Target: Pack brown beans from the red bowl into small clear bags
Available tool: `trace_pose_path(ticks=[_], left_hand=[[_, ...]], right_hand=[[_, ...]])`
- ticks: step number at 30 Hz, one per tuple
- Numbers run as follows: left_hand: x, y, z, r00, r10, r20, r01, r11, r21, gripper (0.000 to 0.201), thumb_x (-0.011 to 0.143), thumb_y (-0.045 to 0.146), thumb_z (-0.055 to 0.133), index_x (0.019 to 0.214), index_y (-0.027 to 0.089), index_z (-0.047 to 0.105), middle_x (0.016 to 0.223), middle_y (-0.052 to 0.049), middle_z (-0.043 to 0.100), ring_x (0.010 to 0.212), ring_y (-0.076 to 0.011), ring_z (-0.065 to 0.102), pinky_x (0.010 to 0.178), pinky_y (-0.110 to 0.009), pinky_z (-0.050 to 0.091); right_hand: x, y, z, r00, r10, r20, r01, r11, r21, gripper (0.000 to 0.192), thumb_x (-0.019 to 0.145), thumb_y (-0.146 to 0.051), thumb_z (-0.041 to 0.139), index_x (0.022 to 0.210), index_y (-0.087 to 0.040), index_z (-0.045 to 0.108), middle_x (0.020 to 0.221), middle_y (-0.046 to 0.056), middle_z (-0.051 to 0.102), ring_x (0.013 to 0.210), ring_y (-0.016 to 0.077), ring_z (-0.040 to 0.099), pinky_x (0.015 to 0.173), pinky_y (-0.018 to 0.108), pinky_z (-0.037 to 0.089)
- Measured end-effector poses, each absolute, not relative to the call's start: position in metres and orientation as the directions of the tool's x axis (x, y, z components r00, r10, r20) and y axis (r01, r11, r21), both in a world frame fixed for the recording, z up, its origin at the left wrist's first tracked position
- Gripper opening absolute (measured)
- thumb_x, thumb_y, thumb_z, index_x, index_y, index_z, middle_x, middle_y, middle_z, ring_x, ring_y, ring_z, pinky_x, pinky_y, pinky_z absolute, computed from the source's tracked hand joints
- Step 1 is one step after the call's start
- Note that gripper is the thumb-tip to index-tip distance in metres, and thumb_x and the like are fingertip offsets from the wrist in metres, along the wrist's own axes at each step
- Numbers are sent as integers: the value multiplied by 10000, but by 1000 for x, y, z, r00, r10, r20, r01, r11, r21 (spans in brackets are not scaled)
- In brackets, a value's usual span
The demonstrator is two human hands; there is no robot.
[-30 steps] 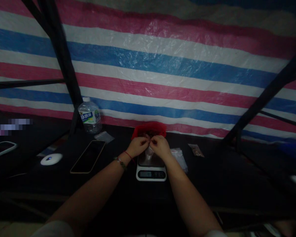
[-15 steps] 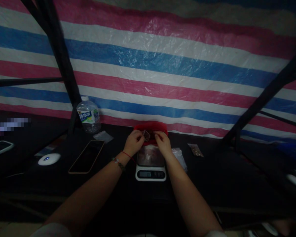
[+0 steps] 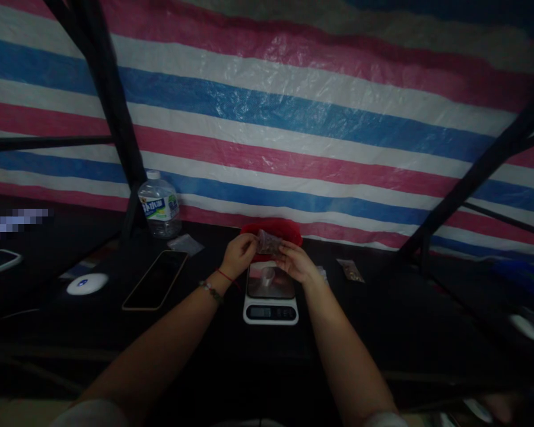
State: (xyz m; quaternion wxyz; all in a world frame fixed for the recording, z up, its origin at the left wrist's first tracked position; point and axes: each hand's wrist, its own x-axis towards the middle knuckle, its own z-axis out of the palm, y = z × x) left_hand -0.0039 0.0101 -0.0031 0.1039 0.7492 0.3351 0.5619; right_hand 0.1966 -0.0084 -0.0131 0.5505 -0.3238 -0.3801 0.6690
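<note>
My left hand pinches one end of a small clear plastic bag with dark reddish-brown bits inside. At the bag's other end, my right hand has its fingertips closed on it. Behind the bag lies a red bag or container, partly covered by it and my hands. Just below my hands stands a white kitchen scale with a metal plate. A small pale shape shows on the plate; I cannot tell whether it is an object or a reflection. The digits on the display are unreadable.
A filled small bag lies to the right, and clear bags lie left. A phone, a white round device and a large plastic bottle stand or lie leftward. Dark metal posts flank the striped sheet.
The small bag has come up and now lies stretched between both hands, its contents more visible. My right hand has turned, its palm showing more. The view has shifted slightly.
</note>
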Motion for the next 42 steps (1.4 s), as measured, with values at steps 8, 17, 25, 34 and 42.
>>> trace_pose_path(ticks=[8, 17, 25, 34, 42], left_hand=[[-13, 32, -20, 12, 678, 735, 669, -551, 498, 235, 814, 220, 522, 962, 179, 700, 1316, -119, 498, 1256, -296, 458, 1074, -482, 373], [-12, 50, -43, 54, 779, 625, 555, -544, 629, 428, 770, 140, 518, 1186, 155, 615, 1270, -133, 544, 1210, -266, 508, 1085, -470, 399], [-12, 48, -38, -15, 710, 704, 474, -615, 630, 490, 788, 121, 476, 1275, 155, 527, 1263, -132, 560, 1212, -255, 502, 1098, -491, 371], [-10, 47, -42, -29, 707, 707, 483, -609, 629, 541, 773, 111, 478, 1313, 143, 477, 1303, -143, 521, 1258, -260, 460, 1105, -482, 360], [-5, -28, 32, 82, 485, 870, 442, -800, 405, 263, 868, 252, 419, 973, 189, 652, 952, -102, 641, 970, -228, 594, 901, -429, 498]], right_hand=[[220, 4, -12, 10, 999, 52, -579, 48, -814, 262, 680, -135, 728, 899, -222, 613, 915, -13, 707, 812, 121, 675, 704, 217, 558], [200, 22, 7, 77, 996, 49, -225, 65, -972, 246, 592, -163, 633, 832, -213, 649, 815, -19, 694, 794, 134, 654, 765, 266, 522], [165, 62, 10, 5, 973, 230, 68, 229, -971, 251, 659, -212, 536, 860, -211, 687, 884, 7, 712, 865, 167, 638, 843, 318, 498], [158, 84, 18, -175, 849, 498, 658, 477, -583, 304, 757, -80, 495, 895, -201, 737, 980, 57, 717, 989, 205, 612, 986, 377, 423], [191, 71, 28, -201, 838, 508, 787, 446, -425, 324, 801, -92, 494, 999, -203, 725, 1044, 76, 712, 1022, 212, 620, 968, 370, 436]])
